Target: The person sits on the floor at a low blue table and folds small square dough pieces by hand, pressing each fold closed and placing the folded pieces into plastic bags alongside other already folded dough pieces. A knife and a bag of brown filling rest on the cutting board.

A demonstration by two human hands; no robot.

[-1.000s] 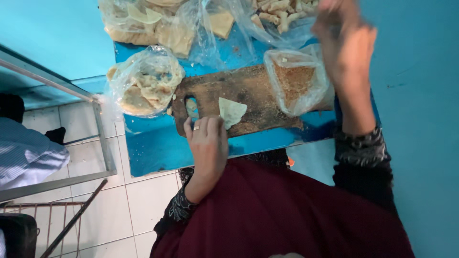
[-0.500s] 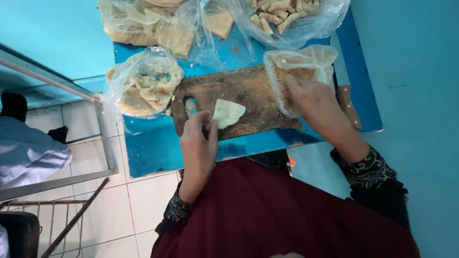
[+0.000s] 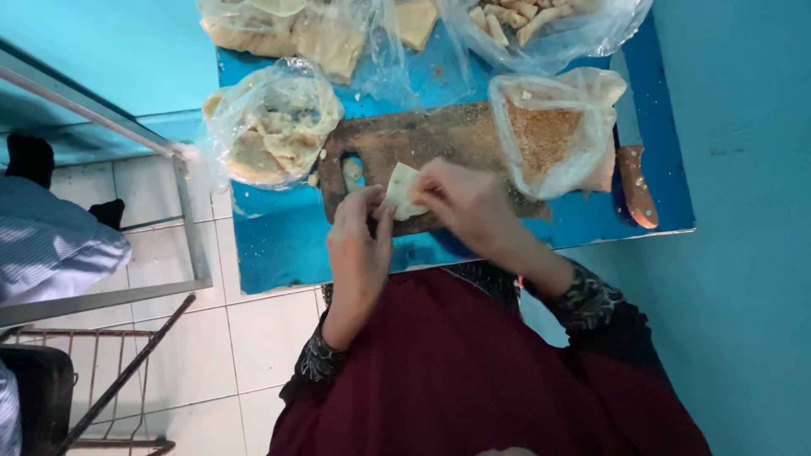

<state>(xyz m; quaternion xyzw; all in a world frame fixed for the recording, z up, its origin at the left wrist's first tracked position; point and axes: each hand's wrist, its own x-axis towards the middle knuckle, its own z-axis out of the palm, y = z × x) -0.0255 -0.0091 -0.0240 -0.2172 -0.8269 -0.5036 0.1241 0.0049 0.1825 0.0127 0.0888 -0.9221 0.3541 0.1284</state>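
Note:
A pale folded pastry sheet (image 3: pixel 400 190) is pinched between both my hands over the dark wooden cutting board (image 3: pixel 422 139). My left hand (image 3: pixel 358 245) grips its near left edge with the fingertips. My right hand (image 3: pixel 467 203) holds its right side, fingers curled over it. The board lies on a small blue table (image 3: pixel 279 249). Just right of my right hand stands an open clear bag of brown crumbly filling (image 3: pixel 545 135).
A clear bag of pale dough pieces (image 3: pixel 270 127) sits left of the board. More bags of pastry (image 3: pixel 321 29) and cut sticks (image 3: pixel 541 21) lie at the far edge. A brown-handled knife (image 3: pixel 635 186) rests at the right. A metal rail (image 3: pixel 182 194) and tiled floor are left.
My right hand came down from the filling bag to the pastry sheet. Both hands now hold the sheet, lifted slightly off the board toward me.

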